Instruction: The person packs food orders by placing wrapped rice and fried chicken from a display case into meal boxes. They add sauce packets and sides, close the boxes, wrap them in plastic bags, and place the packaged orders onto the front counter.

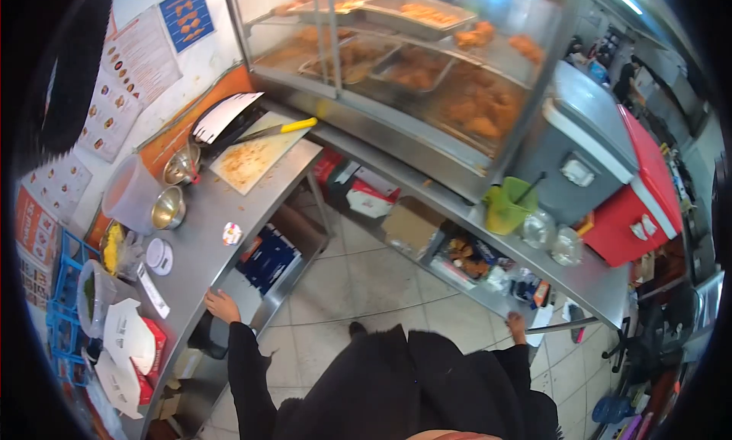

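My left hand (222, 306) rests at the front edge of the steel counter (191, 276), fingers apart and holding nothing. My right hand (516, 325) is near the lower shelf under the display case; its fingers are too small to make out. On the counter, a white cutting board (255, 159) bears brown crumbs, and a knife with a yellow handle (299, 125) lies across its far side. Two metal bowls, the nearer one (168, 207) beside a clear plastic tub (131, 194), stand to the left. A small white round lid (159, 256) lies nearer me.
A glass case (412, 66) with trays of fried food stands ahead. Grey (579, 127) and red coolers (637, 196) and a green jug (509, 205) are at the right. Opened cartons (128, 358) lie at the near left. Distant people (627, 78) are at the upper right.
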The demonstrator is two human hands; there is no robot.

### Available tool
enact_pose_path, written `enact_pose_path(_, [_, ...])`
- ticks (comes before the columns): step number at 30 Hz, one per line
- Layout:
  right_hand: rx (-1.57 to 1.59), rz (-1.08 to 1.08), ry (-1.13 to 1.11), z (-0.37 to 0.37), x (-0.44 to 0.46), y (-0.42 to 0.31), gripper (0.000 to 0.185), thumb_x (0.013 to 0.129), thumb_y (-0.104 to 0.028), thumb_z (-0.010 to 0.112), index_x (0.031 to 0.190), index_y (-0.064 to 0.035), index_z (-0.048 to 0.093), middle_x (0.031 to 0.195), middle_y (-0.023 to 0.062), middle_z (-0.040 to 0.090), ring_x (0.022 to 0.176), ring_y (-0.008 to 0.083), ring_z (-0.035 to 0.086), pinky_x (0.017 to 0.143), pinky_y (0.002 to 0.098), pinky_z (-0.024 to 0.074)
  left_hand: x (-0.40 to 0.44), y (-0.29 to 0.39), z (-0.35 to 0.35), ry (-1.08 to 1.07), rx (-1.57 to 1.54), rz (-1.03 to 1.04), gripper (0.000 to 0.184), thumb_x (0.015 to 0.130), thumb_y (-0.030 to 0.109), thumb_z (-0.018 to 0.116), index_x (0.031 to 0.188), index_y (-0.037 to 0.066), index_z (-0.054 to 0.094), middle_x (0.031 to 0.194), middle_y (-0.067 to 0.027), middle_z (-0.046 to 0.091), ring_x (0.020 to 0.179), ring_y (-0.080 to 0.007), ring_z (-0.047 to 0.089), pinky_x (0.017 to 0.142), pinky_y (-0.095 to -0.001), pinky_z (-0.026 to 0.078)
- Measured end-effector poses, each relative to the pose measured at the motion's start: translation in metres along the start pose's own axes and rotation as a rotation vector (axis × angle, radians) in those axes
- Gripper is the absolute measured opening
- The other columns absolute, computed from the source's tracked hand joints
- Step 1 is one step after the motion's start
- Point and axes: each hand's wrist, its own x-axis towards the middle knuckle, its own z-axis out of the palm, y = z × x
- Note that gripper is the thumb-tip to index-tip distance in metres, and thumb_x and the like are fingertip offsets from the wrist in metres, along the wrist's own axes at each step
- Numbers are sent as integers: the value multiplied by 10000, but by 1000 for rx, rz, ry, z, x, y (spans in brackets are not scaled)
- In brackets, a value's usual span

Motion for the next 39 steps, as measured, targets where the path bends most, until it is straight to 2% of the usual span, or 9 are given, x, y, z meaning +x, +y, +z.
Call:
enact_pose_path(1, [-161, -350, 255, -69, 2, -49, 288, 852, -297, 434, 926, -65, 587, 750, 145, 584, 697, 291, 576, 611, 382, 447, -23, 22, -1, -15, -113, 4, 331, 797, 67, 489, 1122, 20, 446, 1080, -161, 453, 1061, -314, 419, 902, -397, 333])
enact_pose_path(2, [-231, -330, 546, -109, 24, -77, 290, 862, -273, 442, 956, -33, 575, 820, 198, 590, 808, 319, 571, 674, 395, 426, -45, 44, -1, -84, -240, 51, 322, 790, 46, 482, 1111, 19, 457, 1085, -163, 450, 1063, -316, 418, 905, -391, 331])
enact_pose_path(5, [2, -457, 622, -263, 39, -231, 293, 832, -231, 521, 1001, 4, 565, 1033, 181, 564, 973, 308, 531, 837, 362, 400, -105, 114, -17, -293, -565, 221, 313, 765, -29, 451, 1070, 25, 496, 1091, -171, 444, 1062, -319, 420, 909, -375, 331])
enact_pose_path(10, [-476, -813, 1040, -391, 96, -368, 401, 743, -263, 613, 1108, -118, 530, 1081, 122, 504, 980, 311, 477, 836, 408, 375, -135, 278, -101, -426, -902, 475, 269, 762, -44, 490, 1004, 56, 550, 1058, -147, 474, 979, -296, 489, 825, -347, 411])
enact_pose_path(16, [-618, -723, 691, -461, 152, -385, 452, 644, -290, 691, 1054, -162, 552, 1011, 107, 489, 952, 291, 481, 789, 414, 382, -143, 470, -207, -287, -1162, 852, 208, 742, 20, 585, 944, 72, 581, 951, -96, 540, 818, -240, 570, 655, -292, 482])
enact_pose_path(21, [-585, -1021, 424, -494, 178, -386, 405, 642, -270, 683, 1007, -138, 570, 922, 75, 498, 867, 256, 485, 735, 379, 371, -180, 659, -277, -176, -1441, 1201, 206, 718, 42, 608, 917, 91, 589, 874, -62, 560, 760, -216, 580, 637, -299, 486])
enact_pose_path(27, [-781, -1409, 452, -502, 183, -396, 423, 660, -221, 642, 1072, -193, 551, 932, 46, 498, 842, 215, 465, 726, 365, 338, -238, 845, -300, -149, -1292, 1647, 469, 661, 208, 675, 1091, 118, 513, 1015, -68, 519, 982, -221, 496, 859, -389, 381])
enact_pose_path(34, [-945, -1543, 467, -501, 192, -398, 452, 655, -188, 617, 1092, -247, 518, 1013, 14, 497, 946, 189, 462, 809, 390, 343, -221, 908, -291, -150, -1180, 1743, 689, 567, 377, 705, 1169, 144, 463, 1074, -57, 494, 1071, -215, 437, 988, -473, 230])
enact_pose_path(39, [-1149, -1815, 658, -524, 191, -429, 338, 726, -151, 537, 1044, -262, 506, 973, -20, 506, 915, 137, 486, 815, 370, 365, -199, 917, -304, 178, -1233, 1762, 582, 592, 318, 693, 1123, 162, 512, 1005, -38, 532, 987, -186, 499, 927, -414, 336])
